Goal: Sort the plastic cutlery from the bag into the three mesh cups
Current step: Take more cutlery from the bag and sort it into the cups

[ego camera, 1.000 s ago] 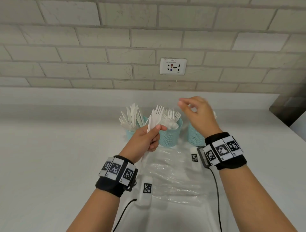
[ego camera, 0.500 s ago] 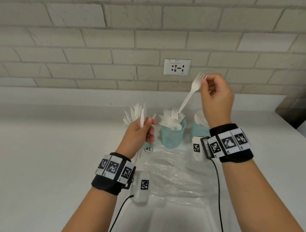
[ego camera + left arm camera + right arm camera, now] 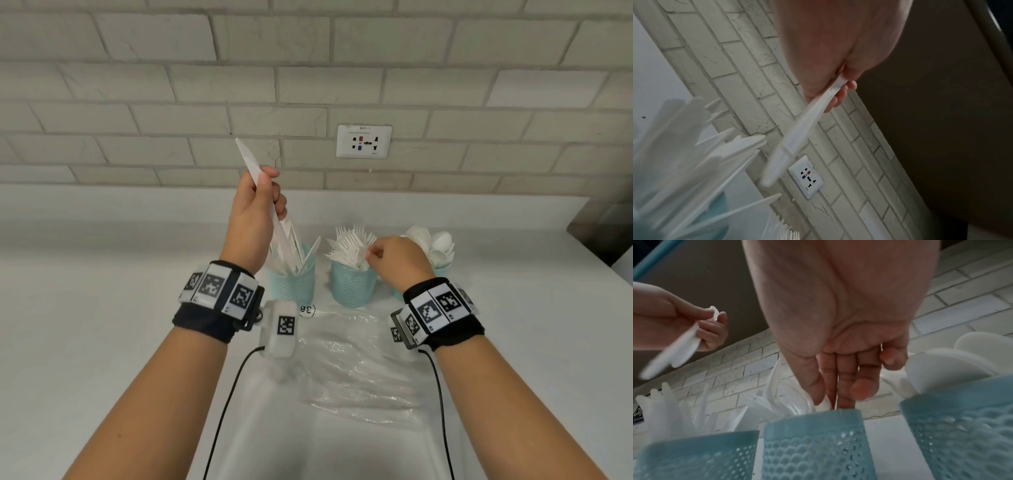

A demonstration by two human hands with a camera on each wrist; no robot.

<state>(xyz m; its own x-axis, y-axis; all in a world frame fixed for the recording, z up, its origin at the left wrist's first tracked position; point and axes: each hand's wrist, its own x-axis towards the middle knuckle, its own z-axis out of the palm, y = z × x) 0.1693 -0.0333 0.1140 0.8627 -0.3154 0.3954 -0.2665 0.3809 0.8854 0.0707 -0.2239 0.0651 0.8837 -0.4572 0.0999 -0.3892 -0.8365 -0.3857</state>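
Three teal mesh cups stand in a row: the left cup (image 3: pixel 293 286) holds knives, the middle cup (image 3: pixel 351 287) forks, the right cup (image 3: pixel 443 270) spoons. My left hand (image 3: pixel 265 181) is raised above the left cup and grips a white plastic knife (image 3: pixel 249 159), which slants up to the left. My right hand (image 3: pixel 371 251) sits at the middle cup's top, thumb and forefinger pinching the top end of a white fork (image 3: pixel 824 404) just over the rim (image 3: pixel 812 421). The right hand partly hides the right cup.
An empty, crumpled clear plastic bag (image 3: pixel 356 370) lies on the white counter (image 3: pixel 102 325) in front of the cups. A brick wall with a socket plate (image 3: pixel 363 141) rises close behind them. Cables trail from both wrist cameras.
The right hand came down from in front of the wall with the fork to the middle cup. The left hand lifted the knife up above the left cup.
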